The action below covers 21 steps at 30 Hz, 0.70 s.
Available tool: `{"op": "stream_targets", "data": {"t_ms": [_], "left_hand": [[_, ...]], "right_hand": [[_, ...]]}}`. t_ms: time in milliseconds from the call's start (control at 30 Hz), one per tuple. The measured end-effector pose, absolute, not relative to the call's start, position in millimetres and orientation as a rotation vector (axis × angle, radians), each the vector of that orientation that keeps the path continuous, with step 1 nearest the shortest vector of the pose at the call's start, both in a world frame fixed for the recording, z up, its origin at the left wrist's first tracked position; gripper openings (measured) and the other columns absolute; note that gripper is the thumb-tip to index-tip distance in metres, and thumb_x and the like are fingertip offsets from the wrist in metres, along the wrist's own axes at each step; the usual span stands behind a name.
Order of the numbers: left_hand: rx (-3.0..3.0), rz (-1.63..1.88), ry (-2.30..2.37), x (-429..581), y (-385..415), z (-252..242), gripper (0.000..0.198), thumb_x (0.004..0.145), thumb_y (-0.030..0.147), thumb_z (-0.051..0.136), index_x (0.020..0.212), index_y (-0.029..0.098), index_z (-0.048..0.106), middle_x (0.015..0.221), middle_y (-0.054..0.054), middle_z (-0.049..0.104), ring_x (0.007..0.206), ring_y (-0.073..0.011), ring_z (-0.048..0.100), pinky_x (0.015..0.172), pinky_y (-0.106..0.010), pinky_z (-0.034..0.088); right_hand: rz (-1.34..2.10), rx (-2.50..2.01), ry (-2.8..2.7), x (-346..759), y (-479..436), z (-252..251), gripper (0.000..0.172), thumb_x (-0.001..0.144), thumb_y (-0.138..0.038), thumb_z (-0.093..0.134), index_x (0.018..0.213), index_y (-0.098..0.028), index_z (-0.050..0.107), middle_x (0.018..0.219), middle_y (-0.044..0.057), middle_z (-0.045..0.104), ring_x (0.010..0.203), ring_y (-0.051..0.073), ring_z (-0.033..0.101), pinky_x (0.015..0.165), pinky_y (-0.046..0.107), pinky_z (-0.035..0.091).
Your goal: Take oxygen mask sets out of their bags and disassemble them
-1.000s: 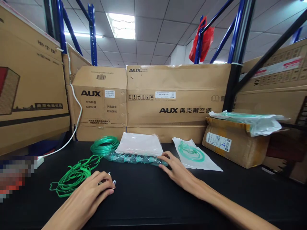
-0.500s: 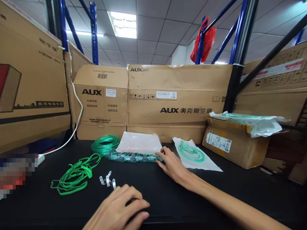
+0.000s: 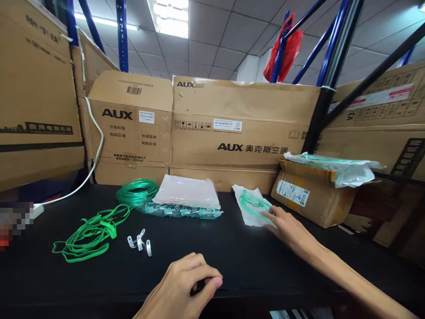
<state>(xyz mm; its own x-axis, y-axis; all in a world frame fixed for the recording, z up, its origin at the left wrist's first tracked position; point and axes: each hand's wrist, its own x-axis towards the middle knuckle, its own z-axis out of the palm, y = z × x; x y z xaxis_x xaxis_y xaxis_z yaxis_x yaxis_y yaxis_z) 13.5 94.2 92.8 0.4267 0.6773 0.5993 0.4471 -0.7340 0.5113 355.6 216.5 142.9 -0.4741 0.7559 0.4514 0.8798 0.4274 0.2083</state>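
Left hand (image 3: 186, 281): bare; slim, with slender fingers (image 3: 198, 269) and gently rounded knuckles;
Left thumb (image 3: 210, 291): bare; blunt, rounded tip; the nail looks short;
Left wrist (image 3: 151, 305): bare and narrow as far as it shows; cut off by the lower edge;
Right hand (image 3: 288, 228): bare; lean, long-fingered; fingertips blurred, their nails too soft to make out;
Right forearm (image 3: 355, 274): bare; long, thin, smooth in outline; cut off at the lower right

Pale green tubing (image 3: 249, 202), white packet (image 3: 252, 220), bright green cord (image 3: 108, 229), white clips (image 3: 140, 243), black tabletop (image 3: 239, 252)
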Motion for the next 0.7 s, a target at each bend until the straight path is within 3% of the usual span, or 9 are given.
{"op": "stream_targets", "data": {"t_ms": [67, 200, 433, 600, 700], "left_hand": [[2.389, 1.183, 0.992, 13.4, 93.4, 94.6, 0.02, 0.101, 0.024, 0.057, 0.1, 0.023, 0.077, 0.081, 0.0, 0.069, 0.07, -0.0131, 0.059, 0.064, -0.023, 0.044], [2.369, 1.176, 0.997, 13.7, 93.1, 95.2, 0.02, 0.101, 0.025, 0.057, 0.101, 0.023, 0.077, 0.083, 0.0, 0.069, 0.07, -0.0127, 0.06, 0.064, -0.022, 0.044], [2.374, 1.182, 0.992, 12.3, 93.0, 93.6, 0.021, 0.101, 0.026, 0.057, 0.1, 0.023, 0.077, 0.082, 0.0, 0.069, 0.072, -0.013, 0.061, 0.066, -0.022, 0.044], [2.362, 1.179, 1.009, 12.7, 92.7, 94.9, 0.021, 0.102, 0.026, 0.056, 0.098, 0.022, 0.077, 0.081, 0.0, 0.068, 0.072, -0.0128, 0.06, 0.066, -0.022, 0.043], [2.353, 1.189, 1.007, 12.7, 92.7, 95.8, 0.021, 0.101, 0.025, 0.057, 0.098, 0.022, 0.078, 0.08, 0.0, 0.068, 0.07, -0.0125, 0.059, 0.064, -0.022, 0.043]], "right_hand": [[-0.631, -1.465, -2.41, 367.1, 216.6, 145.8, 0.023, 0.096, -0.023, 0.05, 0.099, -0.021, 0.073, 0.096, 0.012, 0.067, 0.082, 0.029, 0.069, 0.069, 0.039, 0.052], [-0.648, -1.524, -2.439, 368.9, 216.5, 145.5, 0.041, 0.104, -0.029, 0.037, 0.083, -0.023, 0.071, 0.084, 0.008, 0.064, 0.065, 0.022, 0.065, 0.058, 0.032, 0.042], [-0.617, -1.53, -2.501, 378.2, 223.2, 140.3, 0.04, 0.106, -0.03, 0.033, 0.092, -0.024, 0.07, 0.092, 0.006, 0.068, 0.073, 0.021, 0.07, 0.058, 0.028, 0.044], [-0.66, -1.497, -2.55, 396.3, 231.6, 145.7, 0.029, 0.097, -0.022, 0.046, 0.109, -0.024, 0.073, 0.101, 0.009, 0.073, 0.082, 0.026, 0.073, 0.066, 0.033, 0.05], [-0.714, -1.487, -2.543, 403.4, 233.3, 149.7, 0.032, 0.095, -0.02, 0.045, 0.104, -0.022, 0.076, 0.095, 0.011, 0.073, 0.08, 0.029, 0.073, 0.068, 0.037, 0.05]]}}
